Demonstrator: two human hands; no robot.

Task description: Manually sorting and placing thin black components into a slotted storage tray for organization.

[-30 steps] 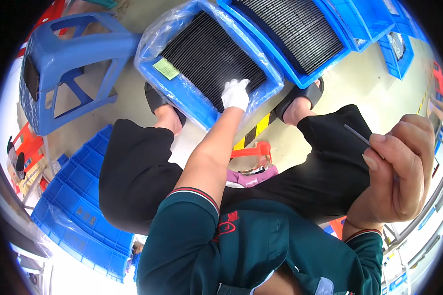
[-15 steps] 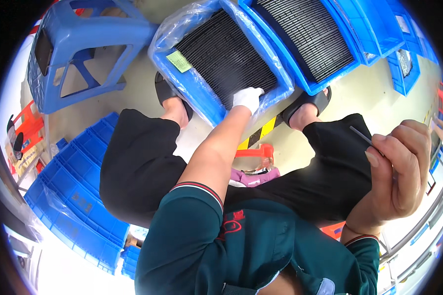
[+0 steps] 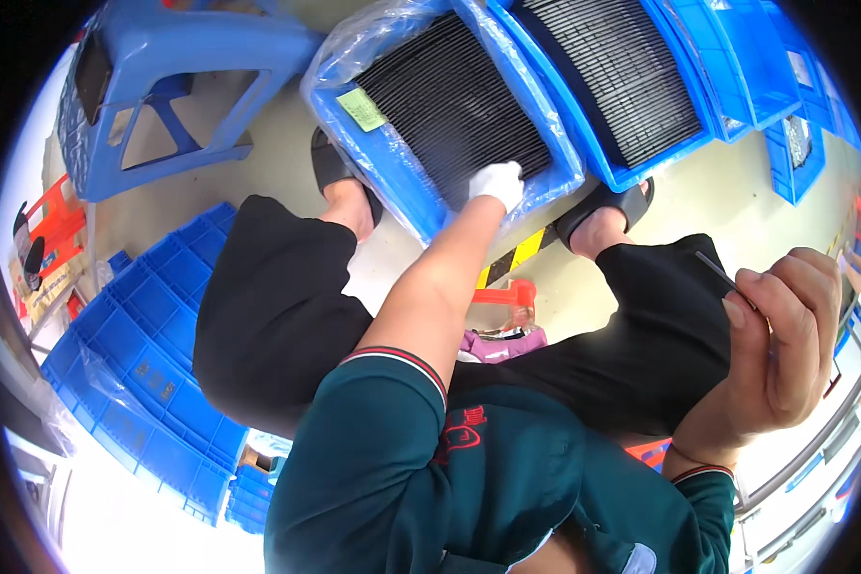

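My left hand [image 3: 497, 186], in a white glove, is closed at the near right corner of a plastic-lined blue bin [image 3: 404, 177]. Packed rows of thin black strips [image 3: 464, 105] fill that bin, and the glove is over their near edge. Whatever the gloved fingers pinch, if anything, is hidden. Bare and raised at the right, my right hand [image 3: 784, 335] pinches a thin grey rod [image 3: 717, 270] between thumb and forefinger. The rod's tip points up and left. A pale green label [image 3: 362, 110] lies at the bin's left side.
A second blue bin [image 3: 696, 143] of dark strips adjoins on the right, with more blue bins [image 3: 751, 72] beyond. A blue plastic stool [image 3: 134, 96] stands far left. Stacked blue crates [image 3: 143, 354] are by my left leg. Yellow-black floor tape [image 3: 526, 251] runs between my feet.
My left hand has shifted slightly right, and its fingers look more curled now. My right hand keeps hold of the rod, nearly still. The whole view has drifted a little.
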